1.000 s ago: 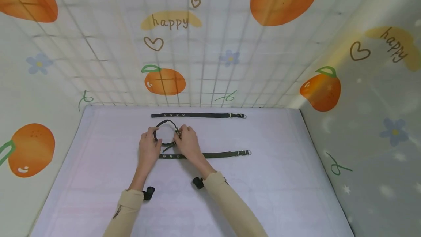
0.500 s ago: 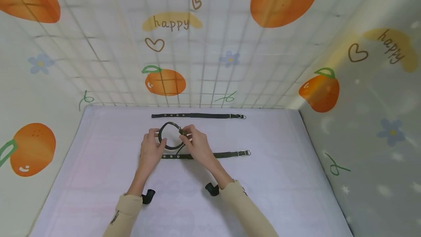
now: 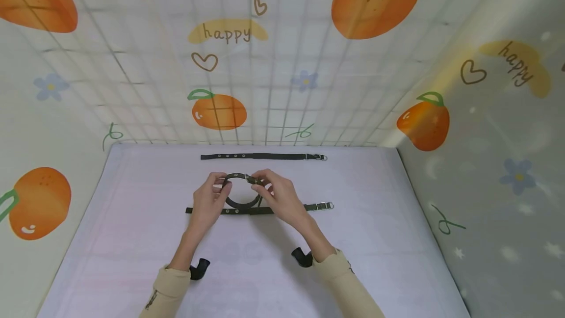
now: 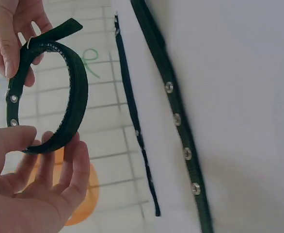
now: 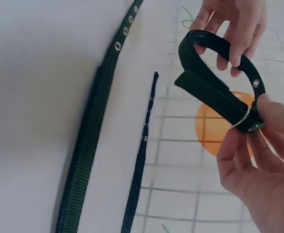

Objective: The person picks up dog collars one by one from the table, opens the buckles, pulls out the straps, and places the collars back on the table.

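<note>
A dark pet collar (image 3: 242, 205), buckled into a loop, is held up between both hands. My left hand (image 3: 208, 202) pinches its left side between thumb and fingers. On the right side, by the buckle, my right hand (image 3: 281, 198) grips the band. In the left wrist view the collar's loop (image 4: 79, 92) shows stitched edges, metal eyelets and a free strap end that sticks out past a keeper. The right wrist view has the same collar (image 5: 188, 56), with the right fingers (image 5: 244, 167) curled at the buckle end.
Two more collars lie flat and unbuckled on the white table (image 3: 366, 239): a far collar (image 3: 273, 156) near the back edge and a near collar (image 3: 265, 211) below the hands. A printed curtain (image 3: 282, 63) stands behind, with more at both sides.
The looped collar has moved right and turned, so its buckle is now at the top right. Both hands have shifted with it, the right hand farther to the right.
</note>
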Tool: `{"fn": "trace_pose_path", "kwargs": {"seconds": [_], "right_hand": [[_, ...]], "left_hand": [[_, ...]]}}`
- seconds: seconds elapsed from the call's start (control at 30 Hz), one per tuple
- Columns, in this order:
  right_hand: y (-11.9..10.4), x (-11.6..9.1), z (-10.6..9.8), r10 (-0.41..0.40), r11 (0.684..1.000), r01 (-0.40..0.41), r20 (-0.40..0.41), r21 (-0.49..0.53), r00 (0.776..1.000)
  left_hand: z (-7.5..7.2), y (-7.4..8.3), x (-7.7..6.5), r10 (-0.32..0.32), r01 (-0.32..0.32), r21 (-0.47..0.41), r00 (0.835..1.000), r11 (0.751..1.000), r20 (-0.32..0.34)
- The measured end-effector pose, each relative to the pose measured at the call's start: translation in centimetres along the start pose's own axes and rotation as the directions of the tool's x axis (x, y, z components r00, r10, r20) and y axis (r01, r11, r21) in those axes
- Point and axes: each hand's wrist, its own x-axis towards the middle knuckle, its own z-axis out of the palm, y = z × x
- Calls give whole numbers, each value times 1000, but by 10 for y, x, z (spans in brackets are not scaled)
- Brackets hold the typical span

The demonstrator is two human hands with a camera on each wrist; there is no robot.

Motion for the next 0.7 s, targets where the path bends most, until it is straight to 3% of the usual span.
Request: {"fn": "trace_pose_path", "kwargs": {"seconds": [0.17,0.27,0.37,0.53,0.7], "right_hand": [[-5,-7,-12,-25,999,25,8,-29,1000],[-9,-11,-18,-57,996,57,6,-66,998],[-13,-14,-24,-90,991,90,-5,-96,996],[-22,-19,-34,-131,986,126,-33,-111,991],[-26,-25,-43,-151,988,146,-92,-55,984]], "left_hand": [[-3,13,0,70,-65,-50,993,997,98],[-4,20,1,143,-131,-80,975,988,173],[-1,26,1,216,-207,-66,956,976,200],[3,35,-1,273,-271,-31,953,962,134],[6,45,-4,308,-303,-119,951,946,31]]}}
